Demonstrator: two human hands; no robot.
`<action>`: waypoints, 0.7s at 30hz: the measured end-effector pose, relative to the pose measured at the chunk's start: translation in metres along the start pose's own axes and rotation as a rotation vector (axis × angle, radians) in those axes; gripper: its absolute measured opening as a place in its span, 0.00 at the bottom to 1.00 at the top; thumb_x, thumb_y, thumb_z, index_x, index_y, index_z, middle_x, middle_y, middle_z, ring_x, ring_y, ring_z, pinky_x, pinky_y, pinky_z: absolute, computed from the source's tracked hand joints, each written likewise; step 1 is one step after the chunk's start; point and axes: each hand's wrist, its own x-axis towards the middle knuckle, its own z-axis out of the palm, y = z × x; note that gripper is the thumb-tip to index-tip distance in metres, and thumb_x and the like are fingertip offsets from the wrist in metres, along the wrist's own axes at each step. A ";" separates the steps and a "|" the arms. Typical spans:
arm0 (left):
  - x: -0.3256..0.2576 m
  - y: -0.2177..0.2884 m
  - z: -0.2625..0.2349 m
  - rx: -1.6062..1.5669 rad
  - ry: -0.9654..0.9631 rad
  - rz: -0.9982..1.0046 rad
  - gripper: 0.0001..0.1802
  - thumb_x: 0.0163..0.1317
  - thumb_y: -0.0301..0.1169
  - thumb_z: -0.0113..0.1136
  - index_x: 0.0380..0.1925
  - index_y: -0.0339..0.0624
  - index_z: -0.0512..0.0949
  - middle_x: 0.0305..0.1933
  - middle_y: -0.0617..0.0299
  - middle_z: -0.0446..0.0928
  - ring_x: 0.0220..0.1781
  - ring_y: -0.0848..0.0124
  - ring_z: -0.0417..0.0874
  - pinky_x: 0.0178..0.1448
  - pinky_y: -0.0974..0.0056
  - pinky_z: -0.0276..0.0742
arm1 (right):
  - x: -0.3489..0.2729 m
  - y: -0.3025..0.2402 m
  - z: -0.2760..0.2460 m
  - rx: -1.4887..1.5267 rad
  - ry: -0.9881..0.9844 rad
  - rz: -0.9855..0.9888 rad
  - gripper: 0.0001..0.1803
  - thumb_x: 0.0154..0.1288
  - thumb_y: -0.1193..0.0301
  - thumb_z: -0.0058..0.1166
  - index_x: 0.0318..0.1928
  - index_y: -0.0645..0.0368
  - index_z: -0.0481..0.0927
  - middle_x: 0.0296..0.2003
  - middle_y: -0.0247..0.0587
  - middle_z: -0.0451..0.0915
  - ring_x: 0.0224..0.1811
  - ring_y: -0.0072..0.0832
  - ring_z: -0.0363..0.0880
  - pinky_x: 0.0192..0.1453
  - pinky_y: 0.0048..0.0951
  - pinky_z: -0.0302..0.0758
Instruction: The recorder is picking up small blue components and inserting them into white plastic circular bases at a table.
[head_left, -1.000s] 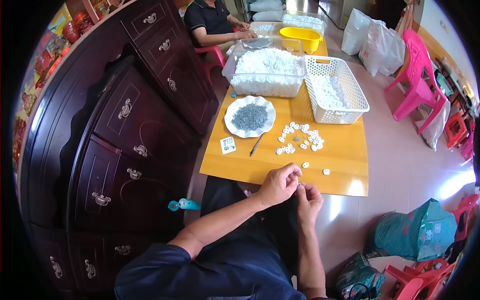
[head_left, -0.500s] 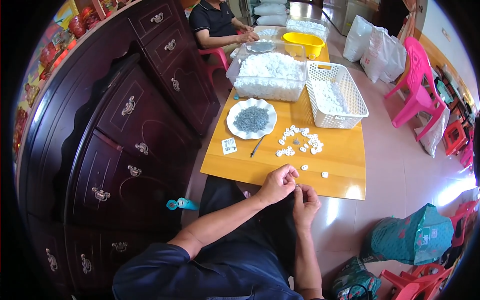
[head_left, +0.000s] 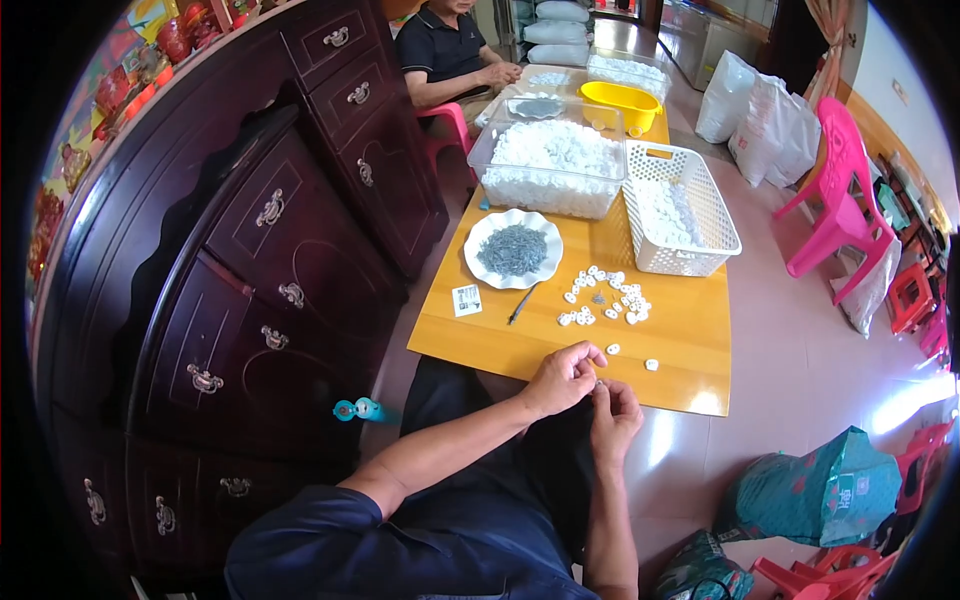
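My left hand (head_left: 563,383) and my right hand (head_left: 614,420) meet just off the table's front edge. Thumb and fingers of both are pinched together around something too small to make out. Just beyond them, two small white plastic pieces (head_left: 652,365) lie apart near the edge. Farther in, a loose ring of similar white pieces with dark holes (head_left: 630,297) surrounds a little heap of grey metal pins (head_left: 599,298). A white scalloped plate (head_left: 478,266) to the left carries a pile of thin grey pins (head_left: 513,249).
A dark pen-like tool (head_left: 521,306) and white card (head_left: 466,300) lie by the plate. Behind are a clear bin (head_left: 560,199) of white pieces, a white basket (head_left: 690,262) and a yellow tub (head_left: 622,97). A co-worker (head_left: 440,50) sits at the far left. A dark cabinet (head_left: 240,260) flanks me.
The whole scene sits slightly lower and to the right as the view tilts. Both my hands stay pinched together in nearly the same place. The co-worker's hands have drawn back from the far plate.
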 end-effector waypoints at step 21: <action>0.001 0.002 0.000 0.091 -0.043 0.076 0.09 0.62 0.17 0.55 0.42 0.35 0.78 0.26 0.67 0.74 0.26 0.81 0.76 0.33 0.71 0.74 | -0.001 0.002 0.001 0.151 -0.011 0.051 0.02 0.71 0.79 0.62 0.39 0.67 0.83 0.30 0.30 0.84 0.33 0.13 0.78 0.41 0.18 0.76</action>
